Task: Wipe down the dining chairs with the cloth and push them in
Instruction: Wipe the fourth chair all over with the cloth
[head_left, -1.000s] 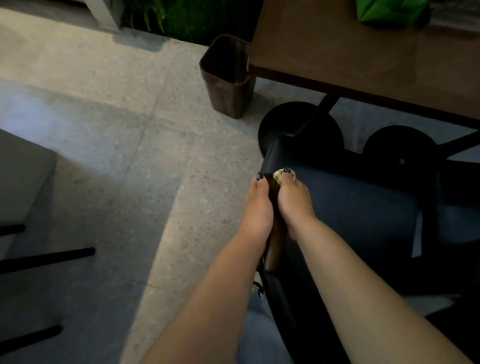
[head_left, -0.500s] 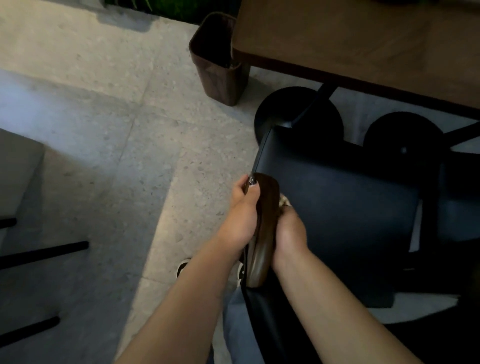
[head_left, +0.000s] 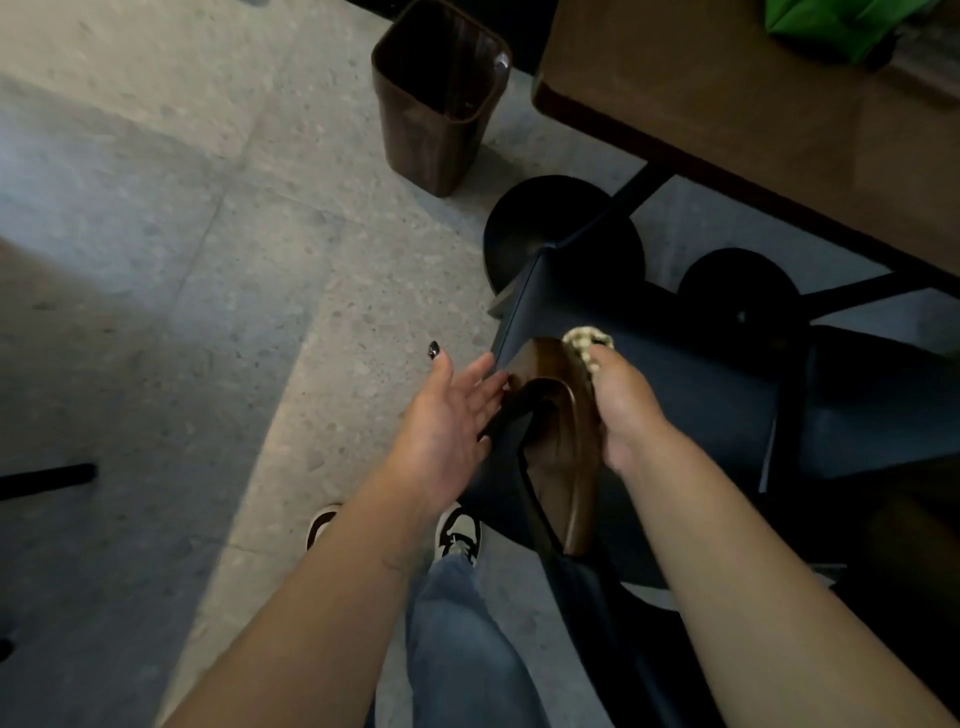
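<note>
The right hand (head_left: 626, 410) is the grip at work: its fingers curl round a small cream knitted cloth (head_left: 587, 345), pressing it on the brown wooden armrest (head_left: 563, 447) of the dark blue upholstered dining chair (head_left: 691, 410). Just left of that grip, the left hand (head_left: 447, 421) lies open, palm up (fingers straight), fingertips touching the chair's outer side – holding nothing. Beyond the grip stands the brown wooden tabletop (head_left: 717, 98), a green bundle (head_left: 841, 21) on its far edge. Ahead and to the left, a dark brown waste bin (head_left: 436, 98) sits on the grey speckled floor (head_left: 208, 260).
</note>
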